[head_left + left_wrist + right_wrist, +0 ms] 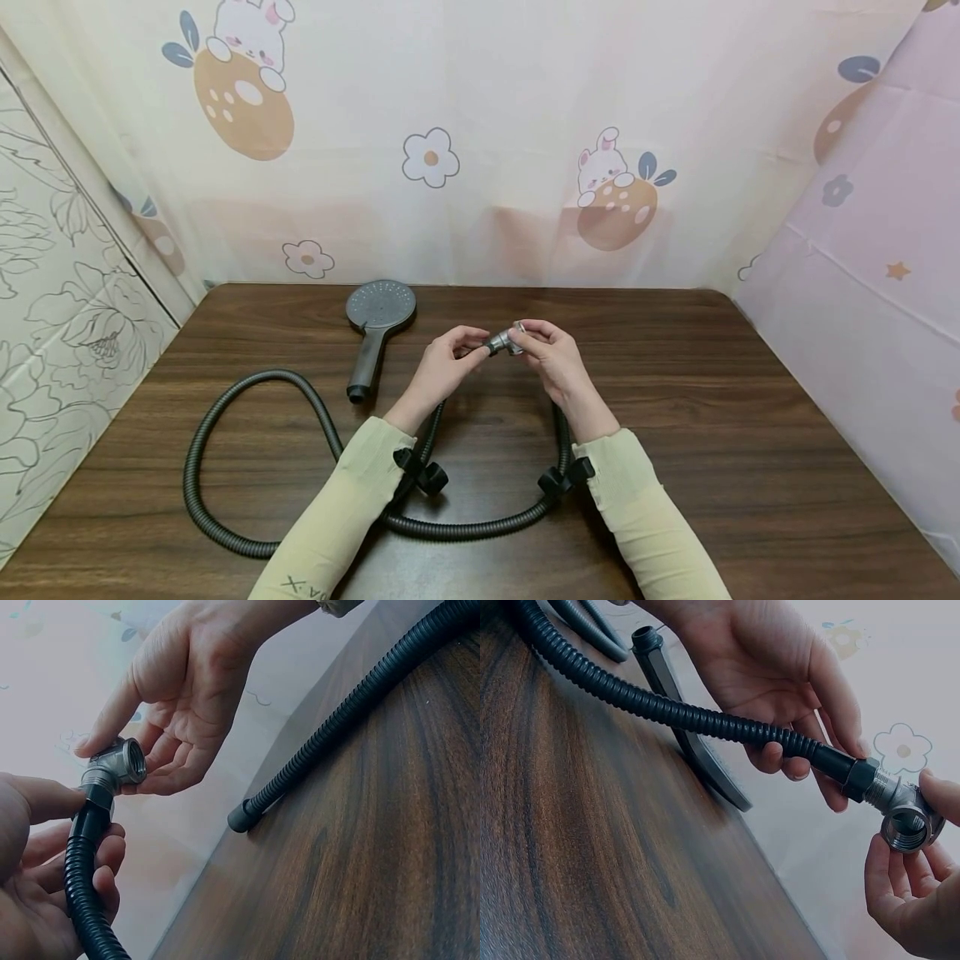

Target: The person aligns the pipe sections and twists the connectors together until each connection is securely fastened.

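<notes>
My left hand grips the end of a black ribbed shower hose, its thumb against the black hex nut. My right hand pinches a silver angled metal pipe fitting between thumb and fingers. The fitting's threaded stub points into the hose nut, with some thread showing between them. Its wide, internally threaded mouth faces the right wrist camera. Both hands are raised above the far part of the table, fingertips close together. A grey shower head lies left of my left hand, apart from the hose.
The hose loops widely over the dark wooden table, passing under the left forearm. Its other end appears in the left wrist view near the table edge. A patterned curtain hangs behind the table. Black wrist mounts sit on the sleeves.
</notes>
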Demonstrator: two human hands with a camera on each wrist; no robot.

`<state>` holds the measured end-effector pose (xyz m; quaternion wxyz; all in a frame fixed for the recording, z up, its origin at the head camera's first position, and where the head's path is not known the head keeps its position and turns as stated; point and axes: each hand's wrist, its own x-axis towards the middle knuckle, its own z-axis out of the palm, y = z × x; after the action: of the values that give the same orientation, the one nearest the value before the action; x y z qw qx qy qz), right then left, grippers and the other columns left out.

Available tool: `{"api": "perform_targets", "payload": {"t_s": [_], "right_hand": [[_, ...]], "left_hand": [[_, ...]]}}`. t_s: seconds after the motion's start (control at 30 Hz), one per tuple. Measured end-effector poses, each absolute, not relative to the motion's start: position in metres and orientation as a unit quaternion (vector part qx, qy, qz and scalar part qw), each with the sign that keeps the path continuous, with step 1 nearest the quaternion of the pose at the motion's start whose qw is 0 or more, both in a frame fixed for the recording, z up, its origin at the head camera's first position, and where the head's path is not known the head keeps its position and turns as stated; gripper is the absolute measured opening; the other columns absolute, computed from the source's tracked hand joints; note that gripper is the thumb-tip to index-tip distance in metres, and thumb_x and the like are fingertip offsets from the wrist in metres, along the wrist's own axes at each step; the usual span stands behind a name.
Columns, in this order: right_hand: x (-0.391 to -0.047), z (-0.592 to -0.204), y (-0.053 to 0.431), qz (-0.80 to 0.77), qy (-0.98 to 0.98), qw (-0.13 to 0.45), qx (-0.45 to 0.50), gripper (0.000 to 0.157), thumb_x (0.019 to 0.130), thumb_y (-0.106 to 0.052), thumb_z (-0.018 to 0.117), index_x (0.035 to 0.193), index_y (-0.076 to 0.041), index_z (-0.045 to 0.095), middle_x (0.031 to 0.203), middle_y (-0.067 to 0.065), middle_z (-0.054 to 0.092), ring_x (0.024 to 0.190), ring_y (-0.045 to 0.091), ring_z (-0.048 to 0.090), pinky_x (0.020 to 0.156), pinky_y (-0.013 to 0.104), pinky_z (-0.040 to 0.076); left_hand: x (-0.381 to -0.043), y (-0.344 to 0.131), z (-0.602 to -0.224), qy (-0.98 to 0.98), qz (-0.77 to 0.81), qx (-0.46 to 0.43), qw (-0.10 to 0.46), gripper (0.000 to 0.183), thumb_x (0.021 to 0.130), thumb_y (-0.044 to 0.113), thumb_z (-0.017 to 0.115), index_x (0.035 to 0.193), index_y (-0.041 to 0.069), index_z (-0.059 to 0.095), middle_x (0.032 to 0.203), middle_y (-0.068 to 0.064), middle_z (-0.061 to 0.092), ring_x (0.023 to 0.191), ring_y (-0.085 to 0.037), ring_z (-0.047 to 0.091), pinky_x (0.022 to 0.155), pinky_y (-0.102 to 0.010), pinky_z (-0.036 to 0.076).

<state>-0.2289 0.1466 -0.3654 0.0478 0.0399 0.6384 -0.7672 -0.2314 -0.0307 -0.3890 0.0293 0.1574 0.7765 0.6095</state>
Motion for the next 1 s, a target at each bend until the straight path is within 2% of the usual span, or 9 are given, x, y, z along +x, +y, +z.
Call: {"api": "perform_targets", "payload": {"t_s": [0.27, 0.47, 0.67, 0.83, 1.0], "right_hand": [[-0.2286, -0.3656, 0.1463, -0.767, 0.638, 0.047, 0.041, 0.032, 0.086, -0.009, 0.062, 0.114, 0.002, 0.051, 0.089, -0.006, 0.062, 0.079, 0.005, 0.060, 0.078, 0.026, 0.049], [-0.2287, -0.3658, 0.1469, -0.765, 0.641, 0.045, 0.046, 0.029, 0.086, -0.009, 0.062, 0.112, -0.001, 0.053, 0.091, -0.005, 0.062, 0.080, 0.005, 0.059, 0.081, 0.027, 0.049], [-0.2288, -0.3660, 0.1467, -0.761, 0.645, 0.043, 0.046, 0.028, 0.087, -0.010, 0.061, 0.112, -0.001, 0.052, 0.091, -0.004, 0.062, 0.080, 0.005, 0.059, 0.086, 0.032, 0.047], [-0.2283, -0.3662, 0.1459, -0.763, 0.643, 0.042, 0.042, 0.027, 0.087, -0.009, 0.061, 0.111, -0.001, 0.053, 0.090, -0.005, 0.062, 0.079, 0.005, 0.059, 0.084, 0.031, 0.047], [-0.2278, -0.3659, 0.1451, -0.762, 0.645, 0.043, 0.042, 0.027, 0.087, -0.009, 0.061, 0.111, -0.001, 0.053, 0.091, -0.004, 0.062, 0.080, 0.005, 0.059, 0.083, 0.030, 0.048]], "left_hand": [[-0.2314, -0.0306, -0.3891, 0.780, 0.605, 0.156, 0.028, 0.033, 0.088, 0.024, 0.061, 0.117, 0.010, 0.058, 0.102, -0.006, 0.065, 0.083, -0.032, 0.061, 0.068, -0.029, 0.048], [-0.2307, -0.0304, -0.3889, 0.784, 0.602, 0.144, 0.046, 0.032, 0.091, 0.031, 0.054, 0.116, 0.011, 0.059, 0.100, -0.011, 0.063, 0.088, -0.033, 0.061, 0.075, -0.043, 0.050], [-0.2314, -0.0307, -0.3909, 0.796, 0.587, 0.136, 0.059, 0.033, 0.092, 0.037, 0.052, 0.113, 0.013, 0.060, 0.102, -0.015, 0.065, 0.092, -0.029, 0.061, 0.075, -0.037, 0.050], [-0.2308, -0.0307, -0.3909, 0.793, 0.591, 0.138, 0.057, 0.033, 0.090, 0.037, 0.054, 0.112, 0.012, 0.060, 0.101, -0.013, 0.066, 0.093, -0.028, 0.061, 0.076, -0.037, 0.050], [-0.2304, -0.0308, -0.3893, 0.797, 0.586, 0.137, 0.052, 0.029, 0.090, 0.034, 0.055, 0.108, 0.013, 0.062, 0.100, -0.012, 0.066, 0.093, -0.028, 0.062, 0.072, -0.029, 0.048]]}}
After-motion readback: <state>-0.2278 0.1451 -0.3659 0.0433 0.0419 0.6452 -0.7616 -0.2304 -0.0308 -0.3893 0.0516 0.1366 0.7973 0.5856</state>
